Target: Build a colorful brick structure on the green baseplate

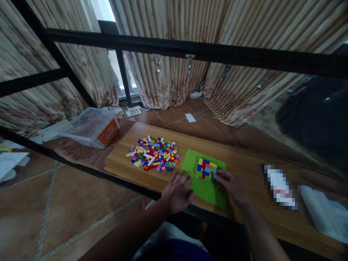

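Note:
A green baseplate (206,190) lies on a low wooden table (244,159). A patch of joined bricks (206,167) in blue, yellow, red and orange sits on its far half. My left hand (176,192) rests with fingers spread flat on the plate's near left corner. My right hand (230,185) is at the plate's right side, fingertips pinched against the right edge of the brick patch; what they hold is too small to name. A pile of loose coloured bricks (153,154) lies on the table left of the plate.
A clear plastic tub with an orange label (94,127) lies tipped on the floor at the left. Black metal frame bars (190,50) cross the view. Striped curtains hang behind. A white cloth (323,214) and a blurred-out flat object (280,186) lie at the table's right end.

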{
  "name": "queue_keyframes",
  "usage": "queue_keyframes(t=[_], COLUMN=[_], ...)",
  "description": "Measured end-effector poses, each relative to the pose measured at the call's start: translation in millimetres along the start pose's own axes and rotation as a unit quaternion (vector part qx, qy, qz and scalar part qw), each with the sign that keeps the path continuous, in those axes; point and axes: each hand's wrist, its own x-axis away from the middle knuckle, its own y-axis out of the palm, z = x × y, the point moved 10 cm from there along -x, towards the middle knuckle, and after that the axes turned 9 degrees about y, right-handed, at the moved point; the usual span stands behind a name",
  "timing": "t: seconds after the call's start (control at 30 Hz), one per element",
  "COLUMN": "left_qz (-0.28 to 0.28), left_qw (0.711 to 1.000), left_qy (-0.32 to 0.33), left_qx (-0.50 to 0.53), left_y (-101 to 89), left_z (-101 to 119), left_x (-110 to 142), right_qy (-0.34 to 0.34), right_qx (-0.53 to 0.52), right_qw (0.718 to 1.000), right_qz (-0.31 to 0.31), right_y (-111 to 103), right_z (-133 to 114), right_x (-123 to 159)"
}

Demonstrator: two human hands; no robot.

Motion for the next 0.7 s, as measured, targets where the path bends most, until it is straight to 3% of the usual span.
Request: queue_keyframes(t=[0.2, 0.3, 0.4, 0.5, 0.7], left_qz=[0.002, 0.004, -0.002, -0.007, -0.011], left_qw=[1.0, 1.0, 1.0, 1.0, 1.0], left_qy=[0.001, 0.0, 0.002, 0.005, 0.008], left_qx=[-0.017, -0.022, -0.025, -0.024, 0.01], left_y=[0.2, -0.5, -0.5, -0.6, 6.8], left_z=[2, 3, 4, 5, 2], left_x=[2, 3, 3, 3, 2], right_qy=[0.008, 0.001, -0.049, -0.152, -0.304], right_qx=[-0.028, -0.014, 0.069, 0.133, 0.194], right_qw=[0.999, 0.993, 0.974, 0.956, 0.931], right_qz=[0.04, 0.114, 0.209, 0.213, 0.047], right_y=[-8, -19, -23, 7, 117], right_z=[11, 17, 1, -35, -85], right_x=[0, 3, 18, 41, 79])
